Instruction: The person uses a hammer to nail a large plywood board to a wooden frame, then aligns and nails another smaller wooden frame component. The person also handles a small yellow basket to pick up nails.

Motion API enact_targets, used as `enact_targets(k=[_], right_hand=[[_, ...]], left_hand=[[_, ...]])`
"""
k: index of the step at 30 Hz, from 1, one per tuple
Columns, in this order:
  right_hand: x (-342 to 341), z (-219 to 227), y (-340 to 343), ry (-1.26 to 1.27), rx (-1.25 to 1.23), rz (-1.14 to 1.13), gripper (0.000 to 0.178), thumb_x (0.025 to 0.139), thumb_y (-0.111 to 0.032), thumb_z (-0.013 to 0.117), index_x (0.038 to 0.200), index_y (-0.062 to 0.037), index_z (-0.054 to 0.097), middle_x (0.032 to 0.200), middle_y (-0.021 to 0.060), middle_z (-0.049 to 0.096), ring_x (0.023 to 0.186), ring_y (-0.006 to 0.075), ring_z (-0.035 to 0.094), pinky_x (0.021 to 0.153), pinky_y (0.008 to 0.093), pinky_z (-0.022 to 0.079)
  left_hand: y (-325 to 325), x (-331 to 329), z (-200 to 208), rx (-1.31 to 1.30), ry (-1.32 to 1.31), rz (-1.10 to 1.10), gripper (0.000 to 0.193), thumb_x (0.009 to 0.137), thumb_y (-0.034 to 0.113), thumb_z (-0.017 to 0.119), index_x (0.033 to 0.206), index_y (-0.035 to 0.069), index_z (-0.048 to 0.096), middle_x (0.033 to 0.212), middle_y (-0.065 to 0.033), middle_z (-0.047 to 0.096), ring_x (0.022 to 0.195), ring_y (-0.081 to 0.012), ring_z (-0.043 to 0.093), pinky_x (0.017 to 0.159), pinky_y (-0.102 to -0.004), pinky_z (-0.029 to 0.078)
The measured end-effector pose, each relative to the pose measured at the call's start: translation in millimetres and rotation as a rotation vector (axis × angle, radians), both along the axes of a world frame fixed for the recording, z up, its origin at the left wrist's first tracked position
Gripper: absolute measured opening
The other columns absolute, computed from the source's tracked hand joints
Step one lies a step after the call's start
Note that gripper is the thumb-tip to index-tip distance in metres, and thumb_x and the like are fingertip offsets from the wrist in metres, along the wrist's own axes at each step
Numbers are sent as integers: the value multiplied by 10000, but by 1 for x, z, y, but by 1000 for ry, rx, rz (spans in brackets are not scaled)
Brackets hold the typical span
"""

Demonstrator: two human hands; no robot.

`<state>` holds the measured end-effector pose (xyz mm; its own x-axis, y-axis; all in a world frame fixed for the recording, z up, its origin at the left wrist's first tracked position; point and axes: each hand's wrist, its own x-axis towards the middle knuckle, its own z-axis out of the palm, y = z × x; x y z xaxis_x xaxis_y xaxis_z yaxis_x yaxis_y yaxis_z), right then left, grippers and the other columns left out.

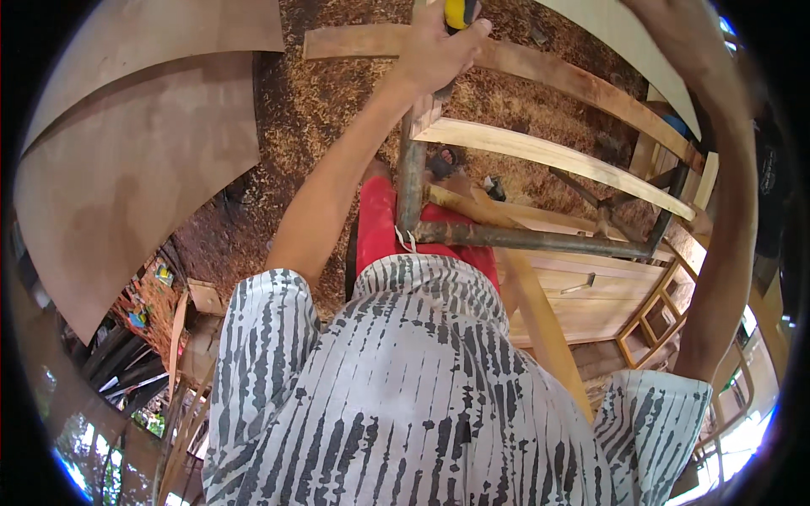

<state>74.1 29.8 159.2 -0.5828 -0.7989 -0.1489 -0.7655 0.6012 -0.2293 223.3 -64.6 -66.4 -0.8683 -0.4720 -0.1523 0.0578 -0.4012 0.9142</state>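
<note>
My left hand [439,52] is closed round a yellow-and-black hand tool [459,13] at the top of the view; its exact kind is hidden by my fingers and the picture's edge. That hand is over the corner of a dark metal frame [531,239], close to the left ends of two wooden strips. The pale strip [548,156] lies across the frame, and a browner curved-looking strip [557,76] runs beyond it. My right hand [662,25] reaches to the upper right, smeared and partly cut off, so its fingers and any hold cannot be made out.
Wood shavings cover the ground [329,110]. Large plywood sheets [160,135] stand at the left, and another pale panel [629,42] is at the upper right. A panelled wooden piece [582,295] with a handle lies below the frame, near my legs. Loose boards crowd the right.
</note>
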Motion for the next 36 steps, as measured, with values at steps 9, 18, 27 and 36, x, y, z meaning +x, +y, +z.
enact_targets(k=[9, 18, 27, 36], right_hand=[[-14, 38, -32, -304, 211, -216, 248, 921, -172, 596, 1083, 8, 651, 746, 29, 529, 690, 113, 539, 588, 276, 443], [-23, 26, -33, -353, 146, -146, 145, 945, -164, 557, 840, -68, 531, 681, -24, 473, 524, 96, 444, 485, 289, 414], [-20, 16, -43, -200, 254, -167, 162, 970, -218, 530, 917, -66, 552, 688, -19, 485, 564, 104, 461, 506, 269, 427], [-26, 6, -30, -309, 129, -66, 156, 947, -186, 543, 875, -48, 548, 674, -18, 501, 524, 102, 458, 484, 268, 417]], left_hand=[[3, 0, -4, -244, -12, -63, 189, 1018, 158, 657, 976, 114, 477, 689, 46, 472, 535, -64, 468, 457, -255, 383], [0, 4, -5, 136, 72, -98, 188, 1035, 133, 623, 972, 138, 446, 700, 62, 429, 532, -40, 426, 451, -227, 343], [8, 8, -9, 62, 13, -84, 187, 1043, 139, 611, 965, 136, 441, 675, 65, 423, 520, -42, 422, 442, -229, 340], [8, 10, -11, -19, 1, -72, 171, 1038, 120, 607, 965, 128, 453, 665, 62, 425, 508, -58, 427, 442, -243, 362]])
